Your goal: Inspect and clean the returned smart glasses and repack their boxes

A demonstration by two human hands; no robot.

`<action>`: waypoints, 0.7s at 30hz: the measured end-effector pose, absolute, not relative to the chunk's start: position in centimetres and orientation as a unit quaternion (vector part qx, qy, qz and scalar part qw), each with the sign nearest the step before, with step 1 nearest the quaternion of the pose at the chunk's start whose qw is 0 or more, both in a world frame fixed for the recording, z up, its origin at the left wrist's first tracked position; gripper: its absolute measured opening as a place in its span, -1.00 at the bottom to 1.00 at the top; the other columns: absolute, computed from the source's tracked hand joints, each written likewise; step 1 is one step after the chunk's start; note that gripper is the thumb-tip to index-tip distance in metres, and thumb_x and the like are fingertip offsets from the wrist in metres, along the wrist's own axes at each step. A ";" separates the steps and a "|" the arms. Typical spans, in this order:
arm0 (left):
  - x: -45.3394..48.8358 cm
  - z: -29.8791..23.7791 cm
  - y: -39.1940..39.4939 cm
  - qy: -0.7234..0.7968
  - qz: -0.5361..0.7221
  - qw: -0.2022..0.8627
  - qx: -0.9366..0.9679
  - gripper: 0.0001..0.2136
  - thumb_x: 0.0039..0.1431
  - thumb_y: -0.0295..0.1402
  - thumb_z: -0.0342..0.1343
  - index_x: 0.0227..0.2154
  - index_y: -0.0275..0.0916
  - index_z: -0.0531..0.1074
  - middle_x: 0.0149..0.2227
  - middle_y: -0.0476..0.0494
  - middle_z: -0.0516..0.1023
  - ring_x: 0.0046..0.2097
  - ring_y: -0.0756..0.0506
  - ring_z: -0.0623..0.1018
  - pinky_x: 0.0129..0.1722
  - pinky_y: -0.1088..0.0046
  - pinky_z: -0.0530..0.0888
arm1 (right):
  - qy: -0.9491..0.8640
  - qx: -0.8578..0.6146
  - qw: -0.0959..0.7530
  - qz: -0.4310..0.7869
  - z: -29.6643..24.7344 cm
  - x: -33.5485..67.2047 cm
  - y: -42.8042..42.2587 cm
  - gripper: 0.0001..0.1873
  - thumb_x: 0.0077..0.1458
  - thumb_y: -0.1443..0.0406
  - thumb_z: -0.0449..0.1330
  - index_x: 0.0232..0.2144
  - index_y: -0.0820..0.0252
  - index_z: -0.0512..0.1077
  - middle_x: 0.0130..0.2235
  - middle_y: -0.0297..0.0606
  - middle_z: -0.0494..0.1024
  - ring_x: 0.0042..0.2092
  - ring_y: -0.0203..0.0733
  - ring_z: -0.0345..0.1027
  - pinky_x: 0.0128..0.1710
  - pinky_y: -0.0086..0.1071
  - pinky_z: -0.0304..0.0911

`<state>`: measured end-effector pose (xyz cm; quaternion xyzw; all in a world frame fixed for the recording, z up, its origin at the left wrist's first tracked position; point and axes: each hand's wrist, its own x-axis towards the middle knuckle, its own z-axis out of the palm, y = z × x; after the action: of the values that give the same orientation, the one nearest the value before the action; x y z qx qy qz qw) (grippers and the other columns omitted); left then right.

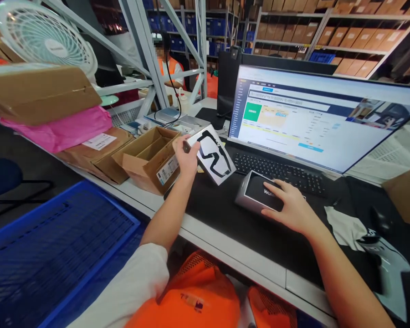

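My left hand (187,155) grips the left edge of a white box lid (214,157), fingers and thumb closed on it. The lid is tilted above the black desk mat (218,207) and carries a black looped shape on its face. On the mat, before the keyboard, sits a grey box base (248,193) with a black insert bearing partly covered pale lettering. My right hand (290,202) lies over the right side of this base, with thumb and fingers spread; the fingertips rest on the black insert. Whatever is under the insert is hidden.
A monitor (314,118) and black keyboard (283,171) stand behind the mat. Open cardboard box (146,159) is at left, blue crate (64,246) below the desk edge. A pale cloth (346,225), grey plastic bag (391,269) and mouse (381,221) lie right. Another person (171,66) sits beyond.
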<state>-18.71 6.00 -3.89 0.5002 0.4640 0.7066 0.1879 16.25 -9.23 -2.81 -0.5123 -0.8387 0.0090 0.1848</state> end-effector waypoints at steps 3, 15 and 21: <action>-18.9 -3.2 4.5 0.485 0.669 0.084 0.557 -0.53 -0.02 -0.12 0.40 -0.10 -0.17 0.41 0.11 -0.17 0.24 0.24 -0.23 0.31 0.35 0.13 0.25 | -0.843 -0.523 0.105 0.073 -3.5 15.5 -9.6 -0.12 0.07 -0.07 0.35 0.37 -0.07 0.26 0.29 -0.05 0.32 0.23 0.26 0.29 0.20 0.17 0.25; -14.7 -0.7 -4.0 0.407 0.494 -0.007 0.768 -0.68 0.17 -0.12 0.26 -0.09 -0.15 0.45 0.27 -0.27 0.30 0.46 -0.42 0.07 0.44 -0.14 0.05 | -0.869 -0.469 0.085 0.133 -2.6 9.7 -5.9 -0.49 0.23 0.09 0.23 0.14 0.23 0.48 0.29 0.10 0.32 0.26 0.26 0.27 0.27 0.16 0.20; -9.8 -5.1 -5.4 0.258 0.282 0.311 0.870 -0.11 0.21 0.15 0.13 0.45 -0.14 -0.07 0.51 -0.36 -0.08 0.52 -0.36 -0.05 0.48 -0.09 0.03 | -0.833 -0.389 0.207 0.334 -1.8 11.7 -4.4 -0.64 0.19 0.05 0.26 -0.09 0.16 0.51 0.08 -0.09 0.53 0.11 0.06 0.41 0.21 0.03 0.29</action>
<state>-9.79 -5.36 -5.11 0.8701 0.2584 0.2816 0.3113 11.67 -4.41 -1.83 -0.3888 -0.8333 0.3342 0.2067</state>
